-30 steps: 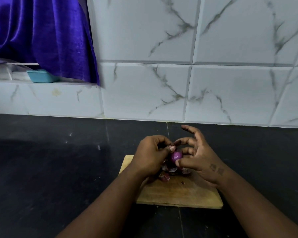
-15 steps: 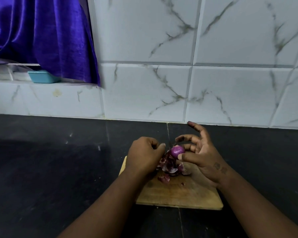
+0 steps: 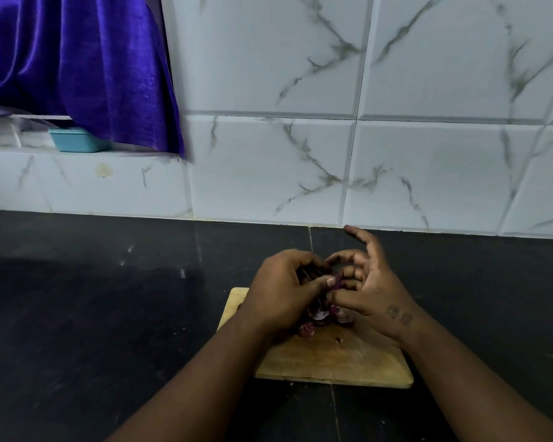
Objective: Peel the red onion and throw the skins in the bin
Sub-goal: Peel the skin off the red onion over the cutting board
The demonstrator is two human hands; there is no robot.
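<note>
A small red onion (image 3: 336,281) is pinched between both my hands above a wooden cutting board (image 3: 332,358); only a sliver of its purple surface shows. My left hand (image 3: 281,291) closes over it from the left, thumb pressed on the onion. My right hand (image 3: 369,282) holds it from the right with thumb and lower fingers, the index finger stretched out. Loose purple and white onion skins (image 3: 320,317) lie in a heap on the board just beneath my hands.
The board rests on a dark stone counter (image 3: 109,298) against a white marbled tile wall (image 3: 300,154). A purple curtain (image 3: 77,68) hangs at the upper left over a ledge with a small teal tub (image 3: 74,140). No bin is in view.
My left hand, apart from the onion half a second ago, has come back over it and now covers most of it. The pile of skins on the board stays put.
</note>
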